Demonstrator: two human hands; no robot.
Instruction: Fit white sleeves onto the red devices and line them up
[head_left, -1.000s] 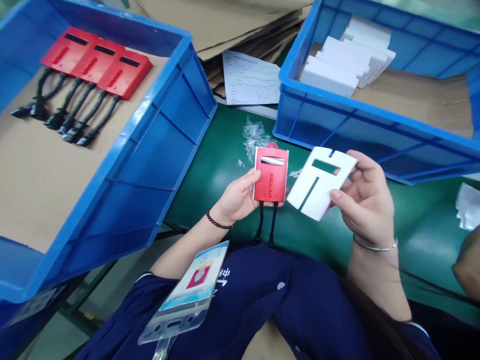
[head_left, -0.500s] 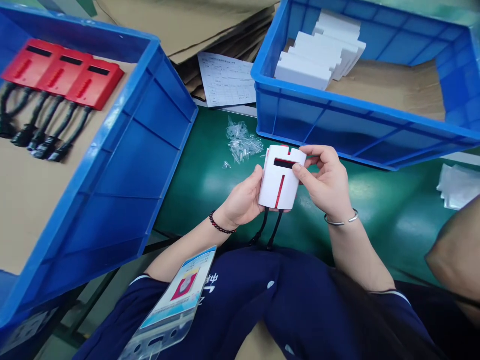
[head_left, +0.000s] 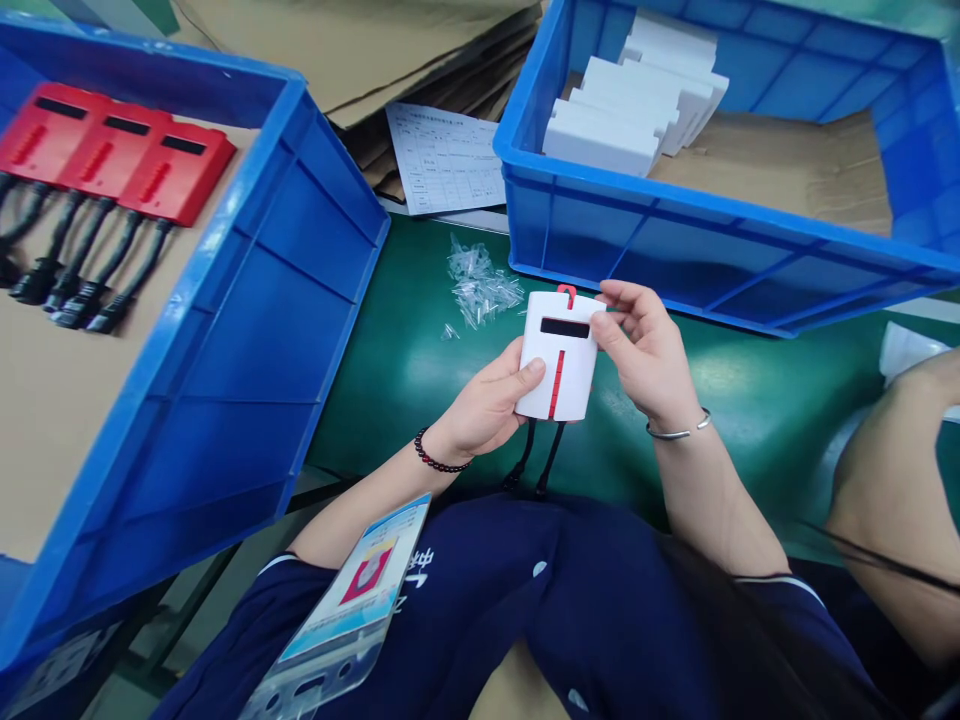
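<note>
A device with a white cover (head_left: pixel 575 375) over a red casing is upright above the green bench. Its front has a black window and a red slot, and a red hook (head_left: pixel 568 294) stands out of the top notch. Two black cables (head_left: pixel 553 458) hang from its lower end. My left hand (head_left: pixel 487 402) grips its left side, thumb on the front and fingers behind. With thumb and fingers, my right hand (head_left: pixel 646 350) pinches the upper right edge. The fingers behind the device are partly hidden.
A blue crate (head_left: pixel 247 330) at left holds several red cabled devices (head_left: pixel 161 170). Another blue crate (head_left: pixel 645 240) at the back holds white covers (head_left: pixel 600 140). Small clear plastic pieces (head_left: pixel 484 290) and a printed sheet (head_left: pixel 446 160) lie nearby. A co-worker's arm (head_left: pixel 889 490) reaches in at right.
My left thumb has moved onto the cover's front. The red hook now shows fully in the top notch, and the red slot looks wider. The co-worker's arm has come further in.
</note>
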